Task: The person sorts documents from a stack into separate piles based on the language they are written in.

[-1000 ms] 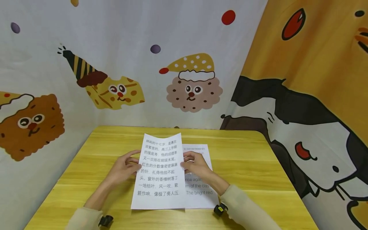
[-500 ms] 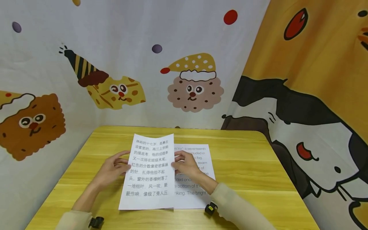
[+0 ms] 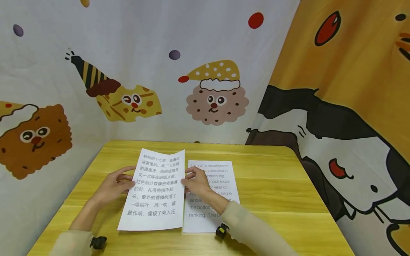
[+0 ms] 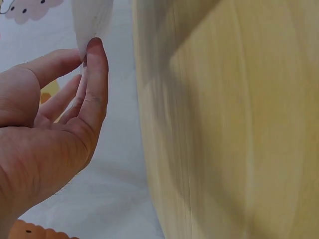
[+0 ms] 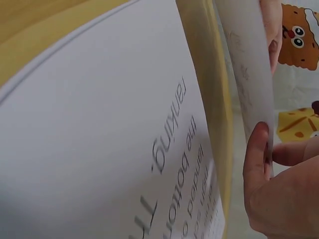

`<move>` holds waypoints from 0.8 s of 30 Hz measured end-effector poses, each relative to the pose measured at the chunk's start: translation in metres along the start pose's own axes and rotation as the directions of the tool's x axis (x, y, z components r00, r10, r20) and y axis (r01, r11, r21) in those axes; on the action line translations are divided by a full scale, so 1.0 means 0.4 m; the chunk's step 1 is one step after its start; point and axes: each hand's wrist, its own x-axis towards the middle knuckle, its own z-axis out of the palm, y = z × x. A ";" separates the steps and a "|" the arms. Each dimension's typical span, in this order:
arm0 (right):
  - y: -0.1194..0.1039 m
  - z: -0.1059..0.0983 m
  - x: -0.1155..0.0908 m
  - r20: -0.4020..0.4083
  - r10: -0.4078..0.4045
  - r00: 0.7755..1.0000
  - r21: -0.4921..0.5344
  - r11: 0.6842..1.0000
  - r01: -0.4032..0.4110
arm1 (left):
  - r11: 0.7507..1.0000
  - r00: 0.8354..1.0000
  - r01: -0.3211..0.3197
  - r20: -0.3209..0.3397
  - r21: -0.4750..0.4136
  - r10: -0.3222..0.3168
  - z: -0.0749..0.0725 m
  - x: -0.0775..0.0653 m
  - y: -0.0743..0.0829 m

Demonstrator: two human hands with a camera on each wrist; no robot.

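A white sheet of paper [image 3: 153, 192] printed with Chinese text is held up off the table, its top edge bowed. My left hand [image 3: 113, 185] pinches its left edge between thumb and fingers; the left wrist view shows the fingertips on the edge of the paper [image 4: 92, 20]. On the opposite edge my right hand [image 3: 196, 183] pinches the same sheet, thumb in front. Beneath the right forearm, a second sheet with English text [image 3: 221, 192] lies on the table, partly covered by that hand and wrist. In the right wrist view this English sheet [image 5: 99, 99] fills much of the frame.
The yellow wood-grain table [image 3: 272, 185] extends on both sides of the papers. Behind it hangs a white curtain [image 3: 137, 42] with cartoon snacks, and an orange cartoon curtain [image 3: 362, 78] stands at the right. Each wrist wears a small black camera [image 3: 98, 243].
Both hands have moved left with the Chinese-text sheet. More of the English-text sheet is uncovered, and a gap now shows between the two sheets.
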 end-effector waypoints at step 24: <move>-0.008 0.099 0.030 -0.008 0.069 0.998 -0.136 0.988 -0.069 | 0.991 0.999 0.047 -0.026 0.126 -0.044 -0.043 0.015 -0.054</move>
